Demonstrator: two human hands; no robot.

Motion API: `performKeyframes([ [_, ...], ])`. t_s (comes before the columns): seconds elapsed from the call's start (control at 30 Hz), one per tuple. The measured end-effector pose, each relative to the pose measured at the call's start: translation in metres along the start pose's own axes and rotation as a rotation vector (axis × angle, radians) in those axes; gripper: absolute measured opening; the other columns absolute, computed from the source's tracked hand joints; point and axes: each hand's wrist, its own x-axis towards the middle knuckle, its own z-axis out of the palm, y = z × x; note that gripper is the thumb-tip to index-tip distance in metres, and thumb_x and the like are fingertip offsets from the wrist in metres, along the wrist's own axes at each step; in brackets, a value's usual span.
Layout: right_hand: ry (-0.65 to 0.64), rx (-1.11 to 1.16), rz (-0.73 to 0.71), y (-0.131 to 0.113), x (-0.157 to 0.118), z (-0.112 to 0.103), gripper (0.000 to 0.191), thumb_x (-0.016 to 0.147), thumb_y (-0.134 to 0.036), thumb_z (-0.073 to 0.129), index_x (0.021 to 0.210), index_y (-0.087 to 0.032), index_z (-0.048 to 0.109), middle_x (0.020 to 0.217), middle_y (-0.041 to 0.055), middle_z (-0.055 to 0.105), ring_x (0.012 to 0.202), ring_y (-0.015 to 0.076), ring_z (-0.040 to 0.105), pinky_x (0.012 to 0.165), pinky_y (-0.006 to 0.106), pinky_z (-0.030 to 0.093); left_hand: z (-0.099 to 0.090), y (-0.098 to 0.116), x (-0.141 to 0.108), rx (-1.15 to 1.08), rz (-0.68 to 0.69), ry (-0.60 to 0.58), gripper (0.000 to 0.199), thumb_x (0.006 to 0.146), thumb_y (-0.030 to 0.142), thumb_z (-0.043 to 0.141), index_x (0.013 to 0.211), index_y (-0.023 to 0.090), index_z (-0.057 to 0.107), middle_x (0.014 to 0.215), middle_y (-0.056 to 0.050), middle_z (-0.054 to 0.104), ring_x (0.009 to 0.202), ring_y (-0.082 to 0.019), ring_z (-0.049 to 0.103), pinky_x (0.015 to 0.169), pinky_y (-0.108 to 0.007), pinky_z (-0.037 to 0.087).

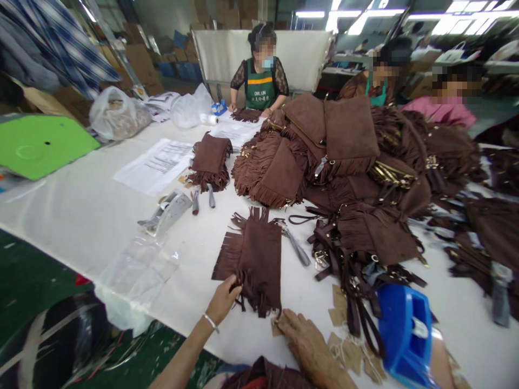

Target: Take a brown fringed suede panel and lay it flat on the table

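Noting left hand [222,300] pinching the fringe of a suede bag [259,259], near on the white table [101,216]; right hand [310,346] spread beside kraft tags [343,351]. Light, limp; I'd grip its flat panel.

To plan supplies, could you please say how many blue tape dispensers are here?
2 dispensers: one beside the right hand, one near the far co-worker; fringed bags may hide more.

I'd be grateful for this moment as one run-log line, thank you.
left hand: on fringed brown suede panel | right hand: on kraft tag
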Motion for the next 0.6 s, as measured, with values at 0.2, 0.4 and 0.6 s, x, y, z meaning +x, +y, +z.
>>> performKeyframes([
  [0.2,0.025,-0.062,0.052,0.005,0.002,0.023,0.081,0.054,0.006,0.045,0.121,-0.037,0.056,0.141,-0.0010,0.049,0.109,0.0290,0.057,0.083,0.039,0.048,-0.008,0.016,0.008,0.149,0.113,0.182,0.028,0.073,0.017,0.042,0.098,0.019,0.054,0.102,-0.009,0.059,0.102,-0.027,0.053,0.098,-0.046,0.038],
  [0.4,0.025,-0.172,-0.014,0.015,0.014,0.053,0.068,0.055,-0.005,0.058,0.115,-0.036,0.055,0.139,0.0010,0.051,0.103,0.0309,0.060,0.072,0.037,0.052,0.022,0.069,0.031,0.501,0.361,0.157,0.023,0.085,0.019,0.047,0.106,0.021,0.056,0.116,-0.009,0.058,0.112,-0.025,0.051,0.101,-0.044,0.038],
  [0.6,0.295,-0.272,0.038,0.012,0.016,0.066,0.038,0.075,-0.008,0.058,0.100,-0.037,0.059,0.117,-0.0031,0.064,0.086,0.0234,0.064,0.064,0.031,0.048,0.101,0.064,0.052,0.752,0.336,-0.245,0.069,0.069,0.028,0.067,0.134,0.020,0.046,0.151,-0.014,0.032,0.141,-0.036,0.020,0.114,-0.059,0.015],
])
